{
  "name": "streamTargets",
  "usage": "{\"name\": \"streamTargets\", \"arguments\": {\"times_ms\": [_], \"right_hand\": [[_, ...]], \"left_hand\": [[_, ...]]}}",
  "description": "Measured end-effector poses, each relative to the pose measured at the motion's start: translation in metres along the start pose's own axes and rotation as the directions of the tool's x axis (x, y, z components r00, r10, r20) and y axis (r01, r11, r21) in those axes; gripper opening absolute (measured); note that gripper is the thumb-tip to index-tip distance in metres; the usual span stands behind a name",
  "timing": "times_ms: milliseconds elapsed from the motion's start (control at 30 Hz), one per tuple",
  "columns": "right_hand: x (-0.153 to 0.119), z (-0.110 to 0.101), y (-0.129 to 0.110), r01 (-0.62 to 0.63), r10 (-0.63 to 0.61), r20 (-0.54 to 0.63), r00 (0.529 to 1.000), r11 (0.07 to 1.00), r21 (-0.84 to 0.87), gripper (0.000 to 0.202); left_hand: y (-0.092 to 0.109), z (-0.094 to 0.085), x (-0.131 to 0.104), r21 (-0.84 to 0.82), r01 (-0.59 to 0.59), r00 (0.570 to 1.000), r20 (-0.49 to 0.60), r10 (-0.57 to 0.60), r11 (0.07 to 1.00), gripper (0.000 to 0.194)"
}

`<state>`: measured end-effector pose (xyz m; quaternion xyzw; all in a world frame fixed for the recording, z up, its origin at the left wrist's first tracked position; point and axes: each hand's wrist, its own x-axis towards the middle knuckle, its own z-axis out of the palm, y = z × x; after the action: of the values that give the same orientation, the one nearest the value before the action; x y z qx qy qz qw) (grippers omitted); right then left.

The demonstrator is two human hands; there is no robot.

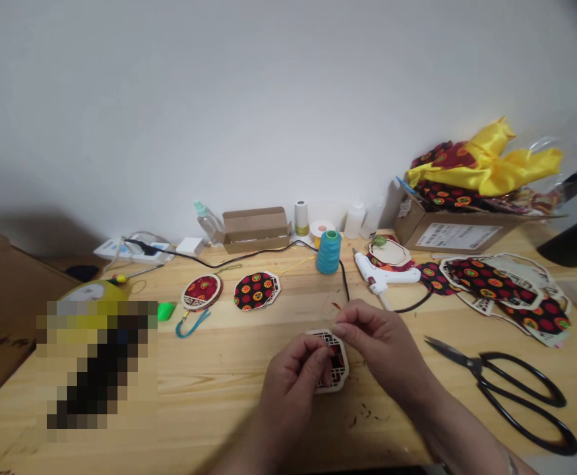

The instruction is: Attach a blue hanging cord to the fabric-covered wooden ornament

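A small octagonal wooden lattice frame (pixel 338 381) with dark patterned cloth behind its openings lies low in the middle. My left hand (pixel 288 376) is closed at its left side, thumb and forefinger pressed together over it; the fingers cover part of the lattice. At the frame's upper right corner my right hand (pixel 382 343) makes a pinch. What sits between those fingertips is too small to name. A thin reddish sliver (pixel 336 306) shows just above them. Small dark scraps (pixel 367 414) are scattered on the wood below the right hand.
Black-handled scissors (pixel 476 366) lie at right. Behind are a white glue gun (pixel 384 272), a teal thread cone (pixel 328 252) and two cloth-covered ornaments (pixel 257 291). More patterned pieces (pixel 490 280) are heaped near a filled carton (pixel 461 231). A black cord (pixel 248 254) crosses the back.
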<state>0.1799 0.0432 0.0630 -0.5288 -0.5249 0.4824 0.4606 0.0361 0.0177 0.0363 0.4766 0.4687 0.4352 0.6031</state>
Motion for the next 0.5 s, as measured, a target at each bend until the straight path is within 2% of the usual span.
{"name": "streamTargets", "arguments": {"times_ms": [167, 267, 367, 433, 467, 500], "right_hand": [[0.004, -0.016, -0.002, 0.117, -0.115, -0.091, 0.989, 0.993, 0.017, 0.012], [0.005, -0.026, -0.004, 0.170, -0.158, -0.160, 0.974, 0.983, 0.066, 0.010], [0.007, -0.034, -0.006, 0.212, -0.191, -0.200, 0.961, 0.973, 0.092, 0.007], [0.009, -0.037, -0.006, 0.227, -0.208, -0.227, 0.952, 0.972, 0.061, 0.007], [0.009, -0.037, -0.006, 0.233, -0.221, -0.239, 0.946, 0.972, 0.024, 0.007], [0.010, -0.037, -0.006, 0.238, -0.236, -0.246, 0.940, 0.971, -0.023, 0.006]], "left_hand": [[0.005, -0.005, 0.001, 0.199, -0.092, 0.996, 0.000, 0.094, 0.976, 0.018], [0.004, -0.012, 0.007, 0.369, -0.212, 0.973, -0.005, 0.230, 0.905, 0.019], [0.002, -0.020, 0.013, 0.570, -0.321, 0.912, -0.032, 0.410, 0.757, 0.017], [0.003, -0.024, 0.013, 0.687, -0.315, 0.840, -0.119, 0.529, 0.655, 0.027], [0.005, -0.025, 0.012, 0.714, -0.303, 0.804, -0.163, 0.572, 0.631, 0.032], [0.008, -0.025, 0.009, 0.711, -0.295, 0.789, -0.196, 0.582, 0.638, 0.033]]}}
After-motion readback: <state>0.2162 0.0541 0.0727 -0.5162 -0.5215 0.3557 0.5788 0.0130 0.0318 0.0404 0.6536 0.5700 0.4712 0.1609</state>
